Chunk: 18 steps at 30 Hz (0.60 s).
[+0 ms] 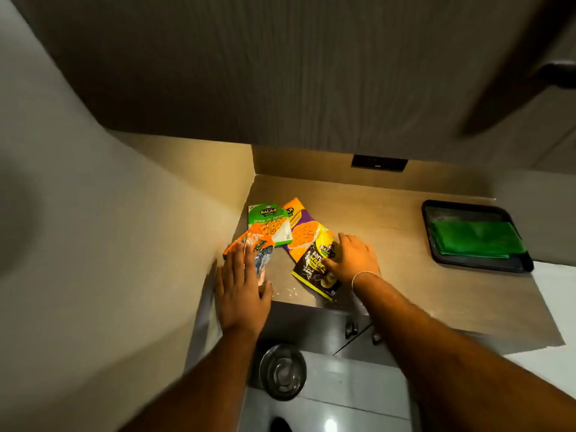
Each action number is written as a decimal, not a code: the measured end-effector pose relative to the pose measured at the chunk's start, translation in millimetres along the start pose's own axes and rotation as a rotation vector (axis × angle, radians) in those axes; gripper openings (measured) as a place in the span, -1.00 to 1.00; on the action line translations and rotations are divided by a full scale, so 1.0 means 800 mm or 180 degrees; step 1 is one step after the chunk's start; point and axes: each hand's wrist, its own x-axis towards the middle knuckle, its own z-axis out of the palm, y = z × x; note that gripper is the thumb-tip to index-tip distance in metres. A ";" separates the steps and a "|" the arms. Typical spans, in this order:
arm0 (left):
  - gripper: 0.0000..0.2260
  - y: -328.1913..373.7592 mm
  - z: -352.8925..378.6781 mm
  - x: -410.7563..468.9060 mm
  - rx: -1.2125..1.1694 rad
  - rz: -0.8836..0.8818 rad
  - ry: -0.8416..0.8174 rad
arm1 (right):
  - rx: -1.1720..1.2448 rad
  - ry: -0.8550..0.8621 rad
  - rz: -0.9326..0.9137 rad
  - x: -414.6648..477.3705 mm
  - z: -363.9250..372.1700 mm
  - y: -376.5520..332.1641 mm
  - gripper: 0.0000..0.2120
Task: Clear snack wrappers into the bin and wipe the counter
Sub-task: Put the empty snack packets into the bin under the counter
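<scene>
so: left hand (241, 294) flat, open on orange wrapper (249, 244); right hand (352, 260) spread (gripping nothing) on black "balaji" wafers wrapper (314, 271).

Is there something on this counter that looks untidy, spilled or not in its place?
Yes. Four snack wrappers lie overlapping and askew near the counter's left corner, under both hands. Small pale specks, perhaps crumbs, dot the counter front edge. The green cloth lies neatly folded in the black tray.

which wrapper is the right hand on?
The black-and-yellow wafers wrapper, nearest the counter's front edge. The right hand rests on its right side. The green and purple-orange wrappers lie untouched; the orange one is under the left hand.
</scene>
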 end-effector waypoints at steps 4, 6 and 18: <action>-0.01 0.001 0.004 0.031 -0.0218 -0.0624 -0.0065 | -0.0250 -0.0027 0.0061 0.008 0.013 0.005 -0.37; -0.06 0.005 0.008 0.040 -0.0228 -0.0746 -0.0142 | -0.0365 0.0008 0.0028 0.008 0.023 0.005 -0.43; -0.69 -0.005 0.012 0.054 -0.0384 -0.0704 -0.0190 | 0.0169 0.0300 0.0300 0.014 0.004 -0.007 -0.80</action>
